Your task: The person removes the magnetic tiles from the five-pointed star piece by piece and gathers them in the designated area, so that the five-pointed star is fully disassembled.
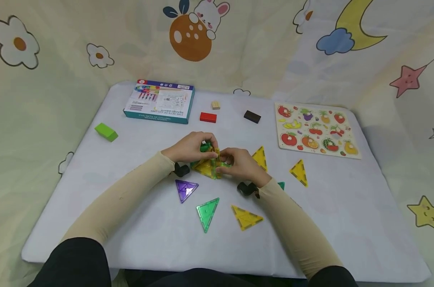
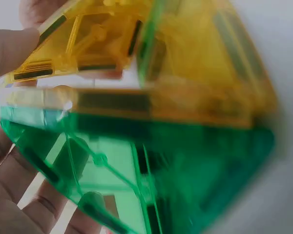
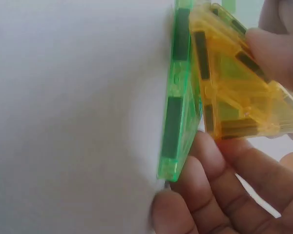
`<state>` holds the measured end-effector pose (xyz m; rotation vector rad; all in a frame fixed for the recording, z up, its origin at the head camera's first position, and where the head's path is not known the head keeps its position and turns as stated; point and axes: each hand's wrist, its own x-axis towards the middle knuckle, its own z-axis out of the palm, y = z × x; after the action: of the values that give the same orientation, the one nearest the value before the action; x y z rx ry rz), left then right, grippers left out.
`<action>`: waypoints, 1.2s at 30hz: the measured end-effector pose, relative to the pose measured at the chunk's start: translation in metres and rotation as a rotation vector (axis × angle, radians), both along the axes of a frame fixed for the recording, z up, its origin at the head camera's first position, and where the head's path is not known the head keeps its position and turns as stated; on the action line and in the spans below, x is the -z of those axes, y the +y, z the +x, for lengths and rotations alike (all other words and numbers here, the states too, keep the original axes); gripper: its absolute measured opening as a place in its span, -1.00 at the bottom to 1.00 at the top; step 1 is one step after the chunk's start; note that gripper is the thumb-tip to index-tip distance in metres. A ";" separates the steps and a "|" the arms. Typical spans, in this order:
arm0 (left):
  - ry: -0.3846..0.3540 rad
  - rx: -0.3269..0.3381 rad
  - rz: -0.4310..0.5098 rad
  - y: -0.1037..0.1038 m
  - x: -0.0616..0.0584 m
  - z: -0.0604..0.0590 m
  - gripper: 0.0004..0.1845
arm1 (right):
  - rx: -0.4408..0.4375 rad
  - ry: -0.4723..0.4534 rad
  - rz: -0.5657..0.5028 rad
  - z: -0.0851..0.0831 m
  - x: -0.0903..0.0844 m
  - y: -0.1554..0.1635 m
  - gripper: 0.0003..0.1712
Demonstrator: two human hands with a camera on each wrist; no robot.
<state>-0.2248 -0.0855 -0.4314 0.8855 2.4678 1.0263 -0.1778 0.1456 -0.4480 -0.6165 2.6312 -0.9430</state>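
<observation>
Left hand (image 1: 190, 146): fingers curled round the cluster of joined magnetic tiles (image 1: 210, 161), on its left side.
Right hand (image 1: 238, 163): fingers clamped on the same cluster from the right.
Cluster: yellow and green triangles, edges touching, at the middle of the worktop (image 1: 346, 207).
Wrist views: a yellow tile (image 3: 229, 92) leans on a green tile (image 3: 178, 97); fingers (image 3: 219, 185) lie beneath.
Loose tiles: purple triangle (image 1: 185, 189), green triangle (image 1: 207, 212), yellow triangle (image 1: 246, 217) nearer the person; 2 yellow triangles (image 1: 298, 172) to the right.
Far edge: box (image 1: 159, 101), green block (image 1: 106, 132), red block (image 1: 208, 117), brown block (image 1: 252, 116), fruit puzzle board (image 1: 315, 129).
</observation>
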 end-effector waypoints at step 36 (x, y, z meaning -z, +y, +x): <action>-0.157 -0.098 0.205 0.002 -0.017 0.094 -0.84 | 0.073 -0.097 -0.281 0.068 -0.021 0.038 -0.76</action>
<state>-0.1308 -0.0833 -0.4146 0.7166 2.3249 1.3481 -0.1098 0.1833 -0.4273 -0.5243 2.4707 -1.3449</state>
